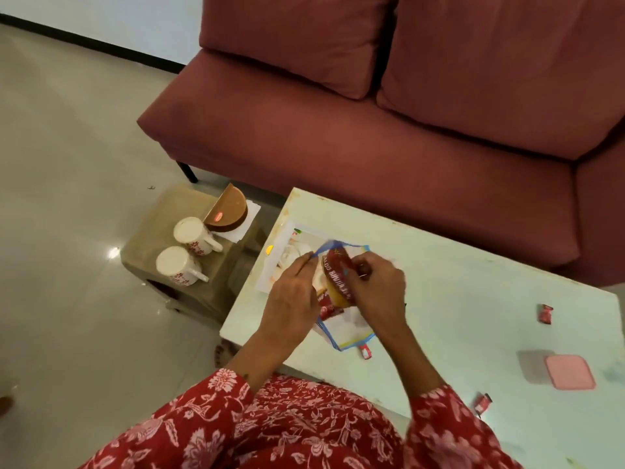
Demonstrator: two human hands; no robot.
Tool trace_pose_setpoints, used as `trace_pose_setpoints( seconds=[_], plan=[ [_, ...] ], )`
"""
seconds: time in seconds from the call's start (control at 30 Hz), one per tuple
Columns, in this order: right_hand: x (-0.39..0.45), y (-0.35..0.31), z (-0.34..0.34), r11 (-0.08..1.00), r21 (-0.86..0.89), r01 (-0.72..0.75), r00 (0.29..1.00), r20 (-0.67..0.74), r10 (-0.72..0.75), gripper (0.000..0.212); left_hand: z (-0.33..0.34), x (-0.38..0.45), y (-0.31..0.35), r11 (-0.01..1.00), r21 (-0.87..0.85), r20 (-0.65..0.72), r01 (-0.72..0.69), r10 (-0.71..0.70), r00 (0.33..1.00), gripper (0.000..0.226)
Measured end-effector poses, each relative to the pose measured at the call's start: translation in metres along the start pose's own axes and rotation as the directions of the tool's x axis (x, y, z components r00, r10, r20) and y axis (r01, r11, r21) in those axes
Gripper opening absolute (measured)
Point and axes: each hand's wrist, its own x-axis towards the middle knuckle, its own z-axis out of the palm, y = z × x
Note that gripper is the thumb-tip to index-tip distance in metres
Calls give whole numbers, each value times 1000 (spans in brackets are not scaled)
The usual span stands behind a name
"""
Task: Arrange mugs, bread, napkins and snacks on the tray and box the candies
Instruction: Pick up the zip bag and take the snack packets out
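Left hand pinches blue-edged clear plastic bag mouth wide; right hand grips round red-wrapped snack, likely extracting it for tray.

Both hands' grip on bread packet, tray, mugs
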Motion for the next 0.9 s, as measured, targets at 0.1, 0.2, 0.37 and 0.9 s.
trace_pose_setpoints(
  seconds=[0.1,0.2,0.37,0.9],
  plan=[
    [-1,-2,-59,995,98,21,986,-167,-4,12,1,13,1,998,4,-25,59,-59,998,45],
    [4,6,-109,996,87,25,960,-279,0,11,0,25,-2,993,50,-47,109,-107,993,45],
    [28,50,-127,985,-79,-152,936,-333,118,22,-1,31,-10,986,64,-94,153,-146,985,42],
    [115,168,20,586,289,-757,652,403,643,16,-5,24,-28,972,114,-77,205,-197,977,44]
  ],
)
